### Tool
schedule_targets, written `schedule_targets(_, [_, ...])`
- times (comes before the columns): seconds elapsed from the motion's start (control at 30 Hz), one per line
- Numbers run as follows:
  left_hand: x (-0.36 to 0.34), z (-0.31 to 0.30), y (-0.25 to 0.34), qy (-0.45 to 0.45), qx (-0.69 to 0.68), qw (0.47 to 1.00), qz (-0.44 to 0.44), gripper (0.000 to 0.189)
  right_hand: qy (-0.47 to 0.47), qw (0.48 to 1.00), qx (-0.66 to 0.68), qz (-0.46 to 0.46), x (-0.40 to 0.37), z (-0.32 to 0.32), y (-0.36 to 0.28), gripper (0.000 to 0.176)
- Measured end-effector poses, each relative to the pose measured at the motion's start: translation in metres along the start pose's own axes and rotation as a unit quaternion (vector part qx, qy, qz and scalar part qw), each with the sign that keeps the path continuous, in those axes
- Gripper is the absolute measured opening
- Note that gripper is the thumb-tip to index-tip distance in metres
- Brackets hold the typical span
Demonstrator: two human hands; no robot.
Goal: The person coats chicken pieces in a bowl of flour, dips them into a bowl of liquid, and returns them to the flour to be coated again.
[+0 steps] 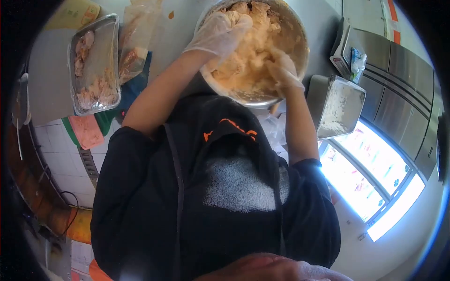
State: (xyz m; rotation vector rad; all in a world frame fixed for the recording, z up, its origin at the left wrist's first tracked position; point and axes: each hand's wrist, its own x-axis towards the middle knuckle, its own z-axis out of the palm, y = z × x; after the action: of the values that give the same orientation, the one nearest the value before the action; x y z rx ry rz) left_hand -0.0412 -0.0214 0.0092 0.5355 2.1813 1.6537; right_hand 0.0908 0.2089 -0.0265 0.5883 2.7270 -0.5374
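Note:
A large round metal bowl [303, 56] at the top centre holds an orange-coated mass of food pieces [255, 44]. Both hands are inside it in clear plastic gloves. My left hand [225, 29] lies over the upper left part of the mass, its fingers curled onto a pale coated lump. On the right side of the bowl, my right hand [282, 69] is sunk partly into the coating, and its fingers are blurred and covered by it.
At left stands a metal tray [100, 61] with raw pieces, beside a plastic bag [133, 51]. A tray with white powder [340, 105] is right of the bowl. A pink block [87, 132] sits below the left tray.

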Motion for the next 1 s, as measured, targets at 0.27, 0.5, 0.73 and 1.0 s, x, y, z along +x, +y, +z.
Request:
schedule_targets(0.27, [-0.003,-0.013,0.019,-0.059,0.081,0.994,-0.032,0.046,0.013,0.986,-0.074,-0.147,-0.016,-0.022,0.0,0.026])
schedule_targets(0.5, [-0.002,-0.01,0.007,-0.075,0.066,0.994,-0.049,0.046,0.006,0.949,-0.193,-0.248,-0.037,-0.043,-0.006,0.018])
schedule_targets(0.73, [0.009,-0.011,0.014,-0.182,0.172,0.968,-0.025,0.039,0.205,0.93,0.151,-0.265,-0.081,-0.119,-0.008,0.016])
schedule_targets(1.0, [0.011,0.011,-0.015,-0.049,0.12,0.989,0.064,0.035,0.189,0.67,0.707,-0.122,-0.104,-0.164,-0.051,0.054])
